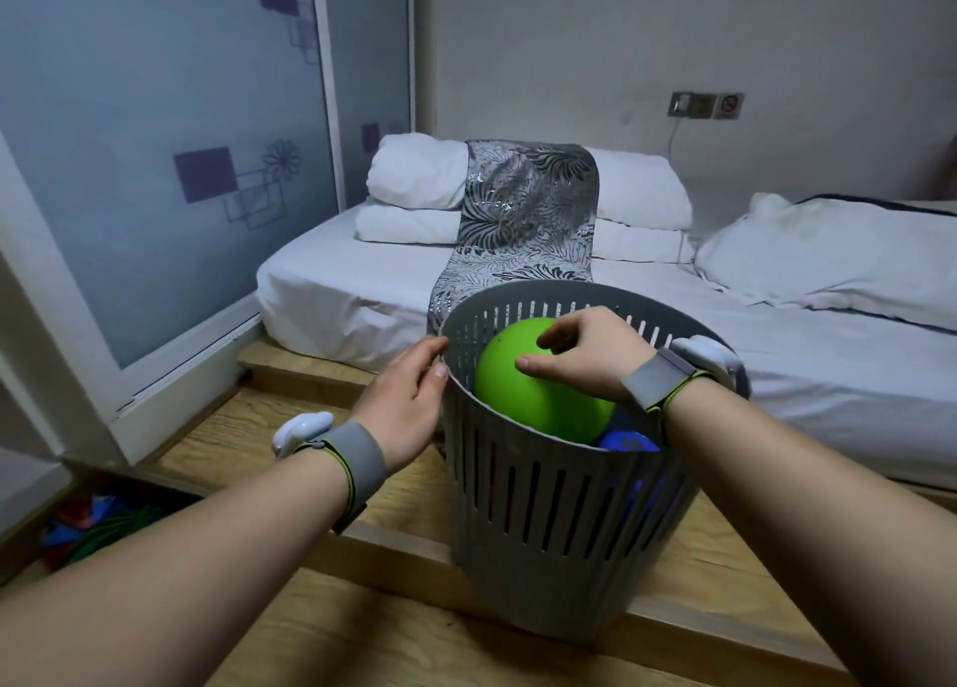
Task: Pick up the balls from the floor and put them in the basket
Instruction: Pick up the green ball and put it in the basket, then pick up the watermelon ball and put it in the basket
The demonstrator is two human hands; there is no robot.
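Observation:
A grey slotted basket (559,541) stands on the wooden platform in front of the bed. A large green ball (523,391) sits in its mouth, above a blue ball (629,443) that shows only partly at the right inside. My right hand (580,355) rests on top of the green ball, fingers curled over it. My left hand (409,401) grips the basket's left rim, thumb against the edge. Both wrists wear grey bands with white devices.
A low bed with white sheets (342,293), folded white quilts (414,174) and a patterned grey cloth (523,210) lies behind the basket. A frosted glass door (155,168) is at the left. Colourful items (98,526) lie on the lower floor at the left.

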